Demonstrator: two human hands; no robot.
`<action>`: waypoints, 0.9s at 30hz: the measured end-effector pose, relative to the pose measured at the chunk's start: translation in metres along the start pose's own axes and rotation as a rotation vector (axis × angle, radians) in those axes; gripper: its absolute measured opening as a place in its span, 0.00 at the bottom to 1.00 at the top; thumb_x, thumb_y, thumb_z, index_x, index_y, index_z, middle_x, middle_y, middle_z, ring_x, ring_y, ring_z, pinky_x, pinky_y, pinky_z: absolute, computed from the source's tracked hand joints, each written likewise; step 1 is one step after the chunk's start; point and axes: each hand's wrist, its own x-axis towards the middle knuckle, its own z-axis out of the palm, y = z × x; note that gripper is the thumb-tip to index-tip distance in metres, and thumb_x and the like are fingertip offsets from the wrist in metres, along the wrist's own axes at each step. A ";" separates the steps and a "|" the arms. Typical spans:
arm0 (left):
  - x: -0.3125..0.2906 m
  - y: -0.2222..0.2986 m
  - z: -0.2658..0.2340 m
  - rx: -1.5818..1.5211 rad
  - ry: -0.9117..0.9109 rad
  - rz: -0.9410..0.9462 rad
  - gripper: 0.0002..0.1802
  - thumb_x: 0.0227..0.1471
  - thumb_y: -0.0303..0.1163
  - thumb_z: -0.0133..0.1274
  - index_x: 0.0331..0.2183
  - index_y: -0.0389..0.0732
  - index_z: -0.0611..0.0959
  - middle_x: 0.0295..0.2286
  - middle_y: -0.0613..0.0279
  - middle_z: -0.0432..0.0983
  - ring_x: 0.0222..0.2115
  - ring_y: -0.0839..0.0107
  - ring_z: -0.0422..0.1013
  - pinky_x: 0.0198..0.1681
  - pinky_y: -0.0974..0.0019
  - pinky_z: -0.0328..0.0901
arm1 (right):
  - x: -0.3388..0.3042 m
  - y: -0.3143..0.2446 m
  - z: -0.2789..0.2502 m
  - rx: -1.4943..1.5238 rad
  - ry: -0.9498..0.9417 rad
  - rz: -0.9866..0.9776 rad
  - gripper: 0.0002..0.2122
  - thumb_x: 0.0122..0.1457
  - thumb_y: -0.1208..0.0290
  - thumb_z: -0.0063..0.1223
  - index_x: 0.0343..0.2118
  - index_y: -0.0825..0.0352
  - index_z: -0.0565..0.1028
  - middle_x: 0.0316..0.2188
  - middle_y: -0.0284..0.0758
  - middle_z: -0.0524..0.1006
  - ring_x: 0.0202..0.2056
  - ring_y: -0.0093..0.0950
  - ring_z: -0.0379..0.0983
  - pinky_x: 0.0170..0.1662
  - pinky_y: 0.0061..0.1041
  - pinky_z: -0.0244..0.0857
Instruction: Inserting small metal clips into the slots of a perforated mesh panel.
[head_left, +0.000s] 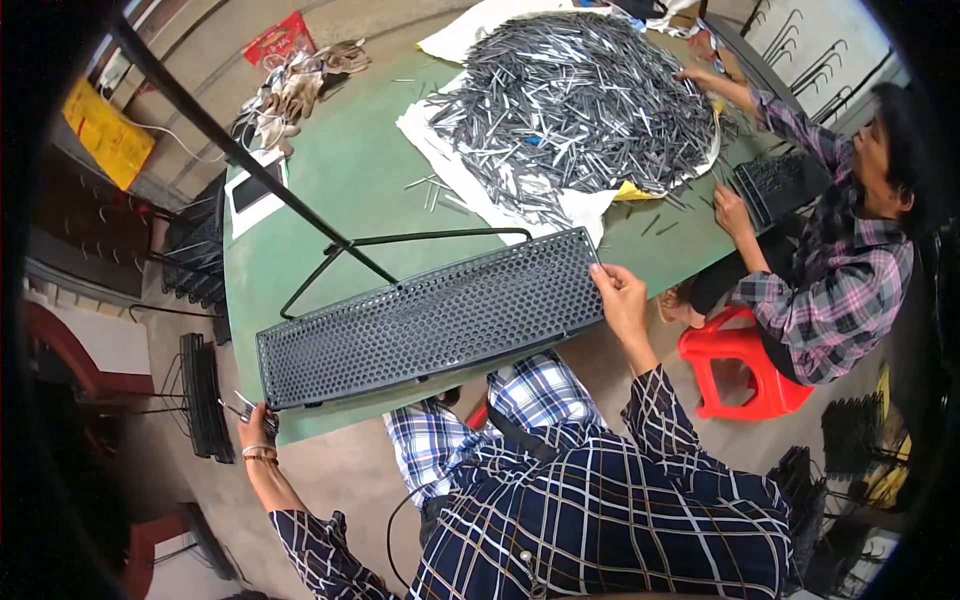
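A long black perforated panel (430,325), its face full of small round holes, slants across the front edge of the green table. My right hand (622,300) is closed on its upper right end, with the thumb on the rim. At the lower left corner my left hand (258,428) is closed, touching the panel, with a few thin metal strips (238,404) sticking out of its fingers. A black wire frame (430,237) rises behind the panel, and a long black rod (250,165) runs from there to the upper left.
A big heap of grey metal strips (590,100) lies on a white sheet on the green table (350,180). A co-worker (840,260) sits at the right on a red stool (745,365), beside another black panel (775,185). Gloves (290,100) and a white-framed device (257,190) lie left.
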 end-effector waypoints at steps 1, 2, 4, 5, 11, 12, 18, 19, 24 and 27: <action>-0.002 0.000 0.002 -0.009 0.013 0.012 0.06 0.44 0.26 0.54 0.23 0.35 0.74 0.18 0.63 0.70 0.16 0.73 0.67 0.19 0.71 0.64 | 0.001 0.000 -0.001 0.002 0.002 0.003 0.16 0.53 0.65 0.56 0.32 0.77 0.75 0.20 0.29 0.74 0.22 0.14 0.66 0.26 0.14 0.59; -0.003 -0.001 0.004 0.016 0.004 0.031 0.06 0.44 0.26 0.54 0.23 0.36 0.74 0.17 0.63 0.69 0.16 0.73 0.66 0.20 0.71 0.64 | 0.004 0.000 -0.003 0.017 0.002 -0.018 0.15 0.53 0.65 0.56 0.32 0.77 0.75 0.21 0.30 0.75 0.23 0.14 0.67 0.26 0.14 0.60; -0.005 -0.004 0.004 -0.010 0.010 -0.007 0.06 0.45 0.26 0.54 0.24 0.36 0.74 0.18 0.63 0.69 0.17 0.74 0.66 0.20 0.71 0.64 | 0.011 -0.004 -0.006 0.049 -0.012 -0.021 0.14 0.53 0.66 0.56 0.31 0.76 0.75 0.21 0.29 0.75 0.23 0.14 0.67 0.26 0.13 0.60; -0.006 -0.007 0.002 -0.038 0.009 -0.045 0.06 0.45 0.26 0.54 0.24 0.36 0.74 0.18 0.64 0.69 0.17 0.74 0.66 0.20 0.72 0.64 | 0.017 -0.006 -0.009 0.066 -0.020 -0.003 0.14 0.52 0.66 0.56 0.31 0.76 0.75 0.21 0.29 0.75 0.23 0.14 0.67 0.26 0.13 0.60; -0.053 -0.008 0.037 -0.123 0.022 -0.012 0.07 0.45 0.26 0.55 0.28 0.38 0.73 0.21 0.66 0.68 0.20 0.76 0.65 0.22 0.72 0.62 | 0.049 0.010 -0.026 -0.024 0.055 -0.079 0.13 0.51 0.68 0.58 0.32 0.75 0.76 0.24 0.30 0.75 0.26 0.15 0.68 0.30 0.13 0.60; -0.059 -0.009 0.042 -0.131 0.036 -0.015 0.08 0.45 0.27 0.56 0.28 0.39 0.73 0.21 0.66 0.69 0.19 0.77 0.65 0.22 0.73 0.62 | 0.052 0.012 -0.029 -0.038 0.036 -0.101 0.13 0.51 0.67 0.58 0.32 0.75 0.76 0.25 0.30 0.75 0.27 0.16 0.67 0.31 0.14 0.60; -0.071 -0.010 0.054 -0.025 0.193 0.175 0.08 0.44 0.31 0.58 0.24 0.40 0.75 0.17 0.68 0.69 0.17 0.78 0.66 0.23 0.75 0.60 | 0.055 0.020 -0.047 -0.335 0.027 -0.262 0.15 0.54 0.65 0.54 0.34 0.75 0.75 0.27 0.33 0.76 0.28 0.19 0.67 0.33 0.19 0.62; -0.085 0.003 0.055 -0.024 0.260 0.207 0.09 0.44 0.32 0.58 0.24 0.39 0.75 0.16 0.68 0.69 0.17 0.78 0.65 0.22 0.76 0.60 | 0.054 0.016 -0.047 -0.425 0.038 -0.285 0.15 0.54 0.65 0.53 0.35 0.74 0.75 0.27 0.34 0.76 0.28 0.19 0.68 0.33 0.20 0.62; -0.125 -0.010 0.048 -0.568 -0.011 0.049 0.11 0.46 0.27 0.55 0.33 0.37 0.72 0.25 0.59 0.73 0.23 0.74 0.69 0.26 0.70 0.65 | 0.002 -0.041 -0.009 -0.443 0.074 -0.580 0.14 0.57 0.69 0.49 0.41 0.74 0.72 0.30 0.31 0.73 0.28 0.19 0.67 0.32 0.19 0.63; -0.150 -0.014 0.070 -0.619 -0.275 -0.127 0.13 0.46 0.24 0.54 0.36 0.38 0.71 0.27 0.58 0.73 0.26 0.72 0.70 0.30 0.67 0.68 | -0.056 -0.077 0.038 -0.129 -0.272 -0.310 0.10 0.57 0.72 0.48 0.40 0.71 0.73 0.25 0.29 0.73 0.26 0.15 0.67 0.30 0.14 0.61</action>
